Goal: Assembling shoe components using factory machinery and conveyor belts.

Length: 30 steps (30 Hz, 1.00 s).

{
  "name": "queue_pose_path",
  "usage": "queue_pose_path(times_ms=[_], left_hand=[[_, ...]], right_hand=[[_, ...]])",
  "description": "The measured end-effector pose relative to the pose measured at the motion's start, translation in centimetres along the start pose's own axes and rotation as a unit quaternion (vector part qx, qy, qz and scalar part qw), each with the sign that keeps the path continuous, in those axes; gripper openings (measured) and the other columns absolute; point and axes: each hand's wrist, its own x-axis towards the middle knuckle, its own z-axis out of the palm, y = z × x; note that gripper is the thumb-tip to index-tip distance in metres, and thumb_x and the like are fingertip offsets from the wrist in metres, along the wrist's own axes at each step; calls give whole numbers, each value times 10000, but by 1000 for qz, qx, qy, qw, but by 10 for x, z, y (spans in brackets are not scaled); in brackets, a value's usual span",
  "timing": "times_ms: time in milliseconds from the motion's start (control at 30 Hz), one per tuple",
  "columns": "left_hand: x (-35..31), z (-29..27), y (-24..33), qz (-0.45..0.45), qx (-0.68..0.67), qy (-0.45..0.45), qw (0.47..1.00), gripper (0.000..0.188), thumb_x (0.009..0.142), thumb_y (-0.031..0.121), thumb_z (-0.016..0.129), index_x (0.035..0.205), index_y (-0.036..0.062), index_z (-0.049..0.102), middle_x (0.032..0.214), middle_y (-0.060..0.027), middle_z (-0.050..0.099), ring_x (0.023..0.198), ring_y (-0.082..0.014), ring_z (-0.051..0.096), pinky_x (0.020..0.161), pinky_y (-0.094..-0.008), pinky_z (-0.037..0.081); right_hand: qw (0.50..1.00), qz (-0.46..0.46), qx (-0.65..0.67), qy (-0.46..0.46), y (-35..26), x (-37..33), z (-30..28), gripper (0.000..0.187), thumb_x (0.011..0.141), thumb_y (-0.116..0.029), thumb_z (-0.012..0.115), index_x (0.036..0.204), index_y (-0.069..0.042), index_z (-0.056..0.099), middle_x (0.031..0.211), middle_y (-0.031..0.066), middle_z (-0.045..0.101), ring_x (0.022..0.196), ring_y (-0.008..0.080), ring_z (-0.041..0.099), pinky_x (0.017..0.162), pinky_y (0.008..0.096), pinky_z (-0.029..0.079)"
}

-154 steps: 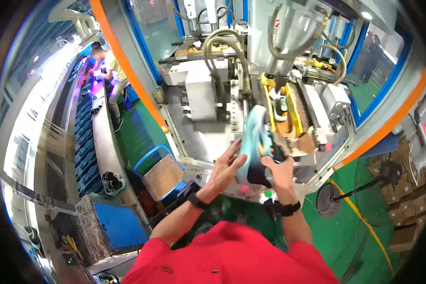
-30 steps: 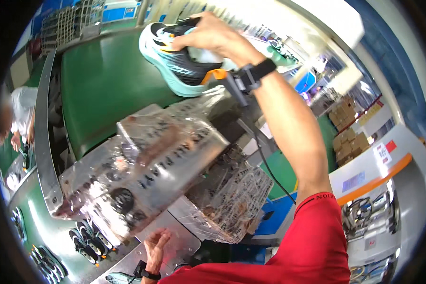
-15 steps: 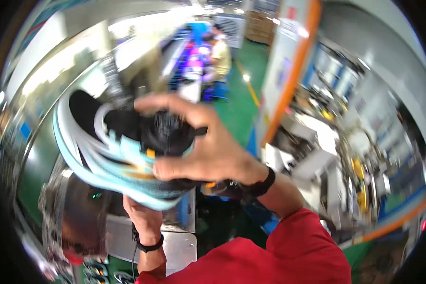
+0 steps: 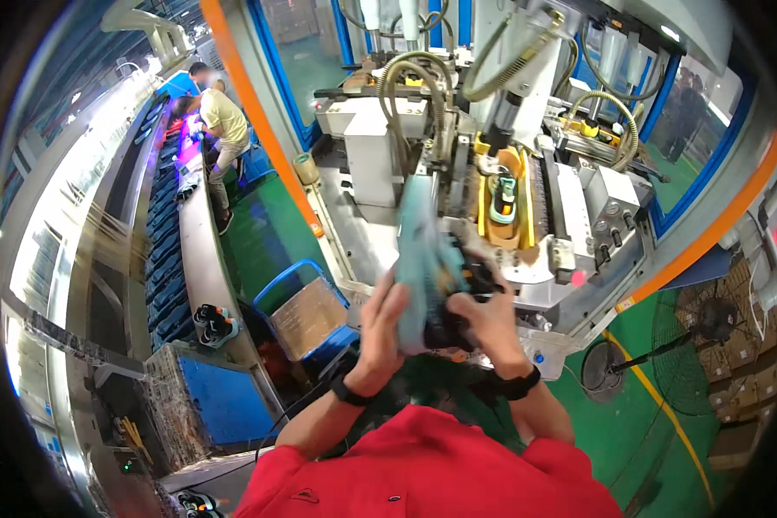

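Note:
A sneaker [image 4: 417, 259] with a pale teal sole and black upper is held upright in front of me, blurred by motion. My left hand [image 4: 378, 332] presses against the sole side, its fingers bent along the edge. My right hand [image 4: 492, 324] grips the black upper from the other side, thumb toward the middle. Just beyond, a second shoe [image 4: 503, 205] sits in a yellow-edged cradle [image 4: 527, 229] of the machine. The held sneaker is apart from that shoe in this view and hides part of the machine front.
The press machine [image 4: 375, 142] has hoses and metal blocks. At left, a conveyor [image 4: 160, 250] runs back toward a seated person in a yellow top [image 4: 222, 116]. A black shoe [image 4: 214, 325] rests beside the belt. A blue-framed stool [image 4: 306, 315] and a fan [image 4: 695, 345] stand on the floor.
My view has swung right from the conveyor to the machine. The sneaker has turned from lying sideways to upright, and both hands now show on either side of it.

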Motion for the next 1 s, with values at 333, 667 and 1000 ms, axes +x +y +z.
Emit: queue_pose_path(times_ms=[333, 667, 1000], left_hand=[[277, 50, -179, -100, 367, -22, 924, 615, 791, 421, 738, 1094, -79, 549, 951, -159, 637, 869, -215, 600, 737, -334, 475], [405, 62, -267, -123, 565, 36, 815, 508, 746, 200, 682, 1151, -45, 497, 1165, -269, 601, 1101, -403, 585, 934, -452, 477], [231, 4, -86, -350, -49, -14, 935, 298, 877, 139, 685, 1130, 0, 607, 993, -71, 680, 818, -169, 673, 660, -330, 571]], right_hand=[[929, -136, -94, 332, 8, 17, -184, 555, 728, -36, 697, 1259, -8, 537, 1134, 64, 593, 999, 148, 567, 909, 291, 452], [846, -110, -258, 454, -5, 19, -240, 572, 716, 10, 623, 1278, 41, 517, 1154, 74, 577, 1003, 167, 553, 924, 300, 439], [818, 88, -537, 185, -32, 303, -211, 537, 606, -262, 762, 1014, 69, 649, 943, 220, 681, 868, 311, 665, 770, 367, 520]])
